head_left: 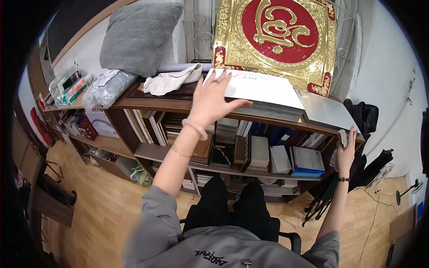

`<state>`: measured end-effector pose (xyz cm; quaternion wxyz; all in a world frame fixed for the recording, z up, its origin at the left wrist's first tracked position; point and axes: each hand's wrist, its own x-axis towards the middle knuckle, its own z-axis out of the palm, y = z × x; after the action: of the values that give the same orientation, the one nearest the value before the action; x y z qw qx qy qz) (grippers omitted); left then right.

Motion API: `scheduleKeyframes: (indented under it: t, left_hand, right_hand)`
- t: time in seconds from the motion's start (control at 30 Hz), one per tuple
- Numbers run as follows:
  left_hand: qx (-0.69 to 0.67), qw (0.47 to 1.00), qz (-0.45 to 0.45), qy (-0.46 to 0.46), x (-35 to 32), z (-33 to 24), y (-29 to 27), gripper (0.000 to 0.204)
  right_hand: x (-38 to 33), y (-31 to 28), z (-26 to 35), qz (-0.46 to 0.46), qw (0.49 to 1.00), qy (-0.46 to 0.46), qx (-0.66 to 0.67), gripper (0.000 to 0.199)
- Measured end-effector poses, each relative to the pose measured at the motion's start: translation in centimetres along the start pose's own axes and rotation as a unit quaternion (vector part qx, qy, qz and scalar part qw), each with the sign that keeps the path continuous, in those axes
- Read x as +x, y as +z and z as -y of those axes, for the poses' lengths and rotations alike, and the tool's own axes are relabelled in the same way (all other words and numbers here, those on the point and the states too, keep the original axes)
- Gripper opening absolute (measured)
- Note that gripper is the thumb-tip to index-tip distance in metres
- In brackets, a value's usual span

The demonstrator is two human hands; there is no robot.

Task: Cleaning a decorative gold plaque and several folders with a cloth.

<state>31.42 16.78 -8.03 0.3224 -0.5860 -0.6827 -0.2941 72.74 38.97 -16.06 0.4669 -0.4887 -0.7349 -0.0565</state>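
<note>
My left hand [212,98] lies with spread fingers on the left end of a thick stack of white sheets or boards [268,91] on top of the bookshelf. A pink bangle and a thin bracelet circle that wrist. At the shelf's right end, my right hand [345,154] presses a greyish cloth [342,139] against the side edge, fingers pointing up. Beside the stack, under its right end, a flat silvery-grey panel [328,111] reaches to the corner near my right hand. Another whitish cloth [172,81] lies crumpled to the left of my left hand.
A gold and red framed plaque [277,40] leans behind the stack. A grey cushion [139,38] and a plastic-wrapped bundle [107,87] sit further left. Books [257,152] fill the bookshelf [152,151] below. Black folded gear [364,167] stands at the right; cables [377,201] cross the floor.
</note>
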Motion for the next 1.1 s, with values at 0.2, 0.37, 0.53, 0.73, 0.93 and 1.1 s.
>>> scheduleKeyframes:
  t: [0.2,0.37,0.53,0.73,0.93,1.1]
  left_hand:
    - [-0.217,0.954,0.094,-0.184,-2.3,5.8,-3.0,0.086]
    - [-0.285,0.947,0.041,-0.139,-4.1,5.5,-0.7,0.078]
    - [-0.246,0.958,0.013,-0.145,-4.2,5.5,0.2,0.067]
    - [-0.175,0.980,-0.032,-0.095,-4.2,5.9,0.5,0.054]
    - [-0.127,0.985,-0.097,-0.072,-5.6,5.2,0.0,0.051]
    - [-0.359,0.915,-0.073,-0.168,-9.6,2.4,-1.7,0.066]
  right_hand:
    - [-1.4,-1.4,10.9,-0.008,0.986,-0.081,0.143,0.049]
    - [-0.4,0.4,16.8,0.080,0.967,-0.103,0.218,0.047]
    - [0.6,2.0,17.5,0.081,0.962,-0.165,0.199,0.049]
    - [0.2,3.5,17.5,0.056,0.975,-0.163,0.141,0.048]
    - [-1.4,3.3,17.4,-0.028,0.963,-0.194,0.183,0.046]
    - [-3.7,1.2,16.6,-0.068,0.957,-0.175,0.222,0.040]
